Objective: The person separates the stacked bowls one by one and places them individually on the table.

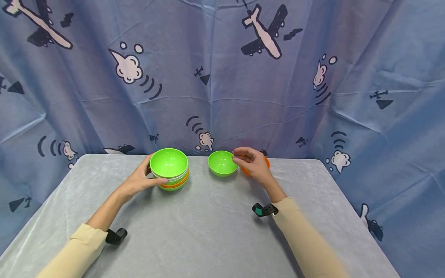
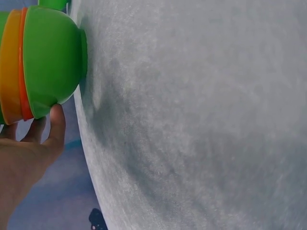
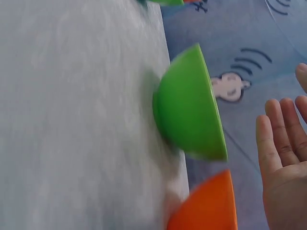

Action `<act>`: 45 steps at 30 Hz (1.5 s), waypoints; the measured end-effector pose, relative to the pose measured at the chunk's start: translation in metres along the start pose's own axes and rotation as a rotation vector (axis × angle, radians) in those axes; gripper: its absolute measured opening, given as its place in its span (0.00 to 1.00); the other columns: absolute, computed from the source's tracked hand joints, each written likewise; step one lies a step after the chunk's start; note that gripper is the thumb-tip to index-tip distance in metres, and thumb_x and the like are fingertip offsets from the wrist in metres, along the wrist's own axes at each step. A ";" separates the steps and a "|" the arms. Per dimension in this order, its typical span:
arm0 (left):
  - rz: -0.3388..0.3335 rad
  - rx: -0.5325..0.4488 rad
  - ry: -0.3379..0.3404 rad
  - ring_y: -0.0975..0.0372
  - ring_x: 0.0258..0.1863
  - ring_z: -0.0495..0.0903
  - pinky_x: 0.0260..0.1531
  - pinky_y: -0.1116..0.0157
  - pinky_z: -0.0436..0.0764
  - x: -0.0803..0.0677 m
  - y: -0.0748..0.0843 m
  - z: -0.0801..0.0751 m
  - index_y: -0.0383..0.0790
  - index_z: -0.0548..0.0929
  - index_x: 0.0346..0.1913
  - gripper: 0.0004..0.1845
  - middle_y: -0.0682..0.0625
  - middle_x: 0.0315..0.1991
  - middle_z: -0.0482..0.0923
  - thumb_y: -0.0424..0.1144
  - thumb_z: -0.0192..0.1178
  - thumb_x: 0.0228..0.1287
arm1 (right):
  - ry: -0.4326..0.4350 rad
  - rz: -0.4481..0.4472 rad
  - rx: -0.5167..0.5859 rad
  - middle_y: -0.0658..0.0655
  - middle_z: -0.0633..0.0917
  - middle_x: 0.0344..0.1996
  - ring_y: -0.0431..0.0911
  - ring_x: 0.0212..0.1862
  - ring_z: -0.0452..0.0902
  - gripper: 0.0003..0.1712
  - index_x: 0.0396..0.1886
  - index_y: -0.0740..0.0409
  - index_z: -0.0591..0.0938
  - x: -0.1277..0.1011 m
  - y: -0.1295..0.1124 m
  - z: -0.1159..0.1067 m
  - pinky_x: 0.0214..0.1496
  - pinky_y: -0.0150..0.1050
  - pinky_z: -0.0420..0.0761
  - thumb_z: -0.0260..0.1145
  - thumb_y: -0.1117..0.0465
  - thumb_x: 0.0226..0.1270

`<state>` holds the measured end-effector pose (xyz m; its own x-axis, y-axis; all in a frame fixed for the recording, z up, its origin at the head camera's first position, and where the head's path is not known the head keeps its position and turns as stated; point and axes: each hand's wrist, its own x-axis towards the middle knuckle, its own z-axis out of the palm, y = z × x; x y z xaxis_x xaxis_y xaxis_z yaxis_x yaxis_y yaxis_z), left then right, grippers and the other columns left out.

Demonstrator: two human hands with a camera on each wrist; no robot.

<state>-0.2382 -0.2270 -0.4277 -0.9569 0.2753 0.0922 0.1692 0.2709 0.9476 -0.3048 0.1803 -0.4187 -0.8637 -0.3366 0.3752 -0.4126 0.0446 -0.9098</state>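
Observation:
On the left of the table, a stack of bowls (image 1: 169, 163) in green, white and orange is gripped by my left hand (image 1: 138, 181), thumb along the near side and fingers round the left. The left wrist view shows the fingertips against the stack's green bottom bowl (image 2: 53, 60). A single green bowl (image 1: 221, 163) stands upright near the far edge. Right of it is an orange bowl (image 1: 267, 162), partly hidden behind my right hand (image 1: 256, 166). That hand hovers over the orange bowl with nothing in it; its fingers look extended in the right wrist view.
A pale grey cloth covers the table (image 1: 208, 231). Behind it hangs a blue curtain (image 1: 222, 77) with printed planes and clouds, close to the far edge. Each wrist wears a black camera (image 1: 265, 209).

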 end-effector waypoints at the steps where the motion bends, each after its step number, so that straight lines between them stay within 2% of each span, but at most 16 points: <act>1: -0.001 0.000 0.002 0.43 0.74 0.55 0.69 0.39 0.55 -0.001 0.000 -0.001 0.44 0.52 0.81 0.53 0.41 0.74 0.57 0.39 0.76 0.60 | -0.011 0.000 0.015 0.77 0.79 0.54 0.56 0.51 0.83 0.18 0.56 0.72 0.81 0.003 0.000 0.006 0.52 0.39 0.82 0.69 0.74 0.67; 5: -0.010 -0.003 0.004 0.43 0.74 0.55 0.69 0.39 0.55 -0.004 -0.001 -0.002 0.44 0.51 0.81 0.53 0.41 0.74 0.57 0.39 0.75 0.60 | -0.067 -0.004 0.037 0.78 0.78 0.54 0.58 0.52 0.82 0.17 0.55 0.71 0.81 0.012 0.000 0.028 0.55 0.41 0.82 0.68 0.74 0.68; 8: -0.008 -0.012 -0.004 0.44 0.74 0.56 0.69 0.40 0.55 -0.004 -0.001 -0.001 0.44 0.52 0.81 0.52 0.42 0.73 0.58 0.39 0.75 0.61 | -0.101 -0.010 0.033 0.75 0.79 0.54 0.59 0.53 0.81 0.17 0.56 0.70 0.81 0.015 -0.002 0.044 0.56 0.42 0.81 0.68 0.74 0.68; 12: 0.001 -0.018 -0.011 0.45 0.73 0.57 0.69 0.40 0.56 -0.002 -0.001 0.001 0.45 0.52 0.80 0.52 0.42 0.73 0.59 0.39 0.75 0.61 | -0.134 -0.012 0.035 0.70 0.81 0.55 0.61 0.56 0.80 0.19 0.58 0.70 0.80 0.017 -0.005 0.062 0.57 0.42 0.80 0.69 0.74 0.68; 15: 0.004 -0.018 -0.013 0.44 0.73 0.57 0.69 0.39 0.56 0.000 -0.001 0.001 0.45 0.52 0.80 0.52 0.42 0.73 0.59 0.39 0.75 0.61 | -0.158 -0.013 0.052 0.70 0.80 0.57 0.62 0.58 0.78 0.23 0.61 0.70 0.78 0.020 -0.006 0.074 0.56 0.43 0.81 0.69 0.74 0.67; 22: 0.015 -0.022 -0.011 0.44 0.74 0.56 0.69 0.39 0.55 0.000 0.000 0.001 0.44 0.52 0.80 0.52 0.41 0.73 0.59 0.37 0.75 0.60 | -0.216 -0.027 0.101 0.66 0.76 0.64 0.61 0.66 0.72 0.34 0.69 0.68 0.72 0.024 -0.007 0.094 0.65 0.50 0.73 0.72 0.75 0.64; 28: 0.008 -0.029 -0.013 0.43 0.74 0.54 0.69 0.39 0.54 -0.002 0.001 0.001 0.45 0.52 0.80 0.51 0.41 0.73 0.59 0.38 0.74 0.61 | -0.269 -0.009 0.108 0.61 0.72 0.69 0.56 0.70 0.68 0.44 0.76 0.61 0.67 0.027 -0.004 0.111 0.68 0.46 0.70 0.75 0.71 0.62; 34: 0.015 -0.016 -0.010 0.43 0.73 0.56 0.69 0.39 0.54 -0.002 0.001 0.001 0.43 0.52 0.81 0.52 0.41 0.73 0.58 0.38 0.74 0.61 | -0.297 0.011 0.123 0.65 0.69 0.70 0.57 0.71 0.65 0.47 0.77 0.62 0.63 0.030 -0.001 0.128 0.69 0.45 0.69 0.75 0.75 0.60; 40: 0.008 -0.005 -0.012 0.43 0.74 0.56 0.69 0.38 0.55 -0.002 -0.001 0.001 0.44 0.51 0.81 0.52 0.41 0.73 0.58 0.39 0.74 0.62 | -0.313 -0.004 0.123 0.65 0.66 0.73 0.52 0.73 0.63 0.51 0.78 0.65 0.60 0.037 0.003 0.142 0.71 0.44 0.66 0.73 0.79 0.57; 45: 0.009 0.001 -0.015 0.42 0.74 0.54 0.68 0.37 0.54 -0.002 -0.001 0.000 0.44 0.50 0.81 0.53 0.40 0.74 0.57 0.39 0.74 0.62 | -0.318 -0.029 0.091 0.65 0.64 0.75 0.50 0.73 0.62 0.52 0.79 0.64 0.59 0.041 0.003 0.149 0.72 0.43 0.64 0.75 0.77 0.57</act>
<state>-0.2368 -0.2276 -0.4287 -0.9518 0.2911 0.0963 0.1781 0.2690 0.9465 -0.2983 0.0270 -0.4330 -0.7123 -0.6142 0.3396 -0.3954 -0.0485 -0.9172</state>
